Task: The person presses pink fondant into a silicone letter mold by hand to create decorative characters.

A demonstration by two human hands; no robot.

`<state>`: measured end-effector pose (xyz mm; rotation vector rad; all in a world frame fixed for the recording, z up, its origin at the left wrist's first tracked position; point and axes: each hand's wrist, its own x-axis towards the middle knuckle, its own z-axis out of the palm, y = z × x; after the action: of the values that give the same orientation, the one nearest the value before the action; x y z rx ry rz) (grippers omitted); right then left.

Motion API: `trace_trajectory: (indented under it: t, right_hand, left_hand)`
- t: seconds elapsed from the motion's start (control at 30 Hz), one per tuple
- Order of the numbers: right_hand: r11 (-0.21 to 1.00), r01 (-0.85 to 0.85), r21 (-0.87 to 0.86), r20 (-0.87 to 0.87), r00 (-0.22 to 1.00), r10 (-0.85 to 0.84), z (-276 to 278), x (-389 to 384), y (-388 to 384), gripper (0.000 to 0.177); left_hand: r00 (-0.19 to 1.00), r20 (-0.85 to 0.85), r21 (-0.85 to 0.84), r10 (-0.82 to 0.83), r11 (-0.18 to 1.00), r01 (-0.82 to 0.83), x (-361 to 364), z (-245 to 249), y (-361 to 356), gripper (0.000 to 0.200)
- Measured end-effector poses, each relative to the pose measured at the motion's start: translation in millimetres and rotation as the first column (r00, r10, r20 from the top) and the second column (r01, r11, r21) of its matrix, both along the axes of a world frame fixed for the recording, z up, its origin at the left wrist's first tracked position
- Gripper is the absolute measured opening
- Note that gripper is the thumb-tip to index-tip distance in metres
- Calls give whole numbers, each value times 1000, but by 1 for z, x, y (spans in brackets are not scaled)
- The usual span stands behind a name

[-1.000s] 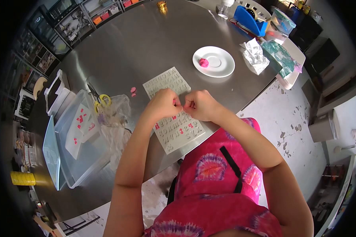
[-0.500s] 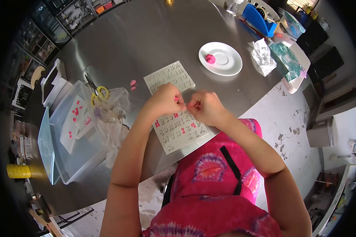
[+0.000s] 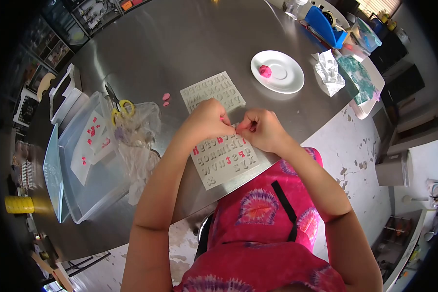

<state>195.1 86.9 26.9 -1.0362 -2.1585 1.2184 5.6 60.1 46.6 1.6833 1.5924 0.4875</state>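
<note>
Pink clay (image 3: 239,127) is pinched between both grips, my left hand (image 3: 207,119) and right hand (image 3: 261,130) touching, just above the letter mold (image 3: 225,163).

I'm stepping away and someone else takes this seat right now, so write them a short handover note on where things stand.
Hands: left hand and right hand are pinched together on a pink clay bit, just above the letter mould.
Things: the mould lies flat on the steel table, at its near edge. A pink clay lump sits on the white saucer beyond it. Two pink scraps lie left of the mould.
Done: a few letter cavities in the mould's near rows hold pink clay.
Left: the far rows and most other cavities are empty.
</note>
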Motion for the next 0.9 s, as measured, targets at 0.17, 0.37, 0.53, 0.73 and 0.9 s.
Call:
trace_trajectory:
  t: [0.17, 0.37, 0.53, 0.73, 0.9]
  right_hand:
    - [954, 114, 278, -81, 992, -95, -13, -7, -17, 9]
    - [999, 51, 13, -93, 994, -49, -3, 2, -10, 5]
    - [992, -108, 61, -52, 992, 111, 5, 15, 3, 9]
    - [918, -199, 342, -49, 972, 229, -1, 19, -10, 14]
    - [841, -206, 501, 51, 977, 209, 2, 11, -22, 21]
  left_hand:
    - [999, 8, 21, -36, 999, 36, -3, -4, 2, 19]
    - [999, 35, -51, -25, 998, 26, -3, -2, 2, 20]
    - [999, 26, -18, -42, 999, 42, -3, -2, 2, 20]
    - [1000, -10, -50, 15, 999, -15, 2, 1, 2, 23]
    - [998, -32, -103, 60, 993, -63, 4, 1, 3, 23]
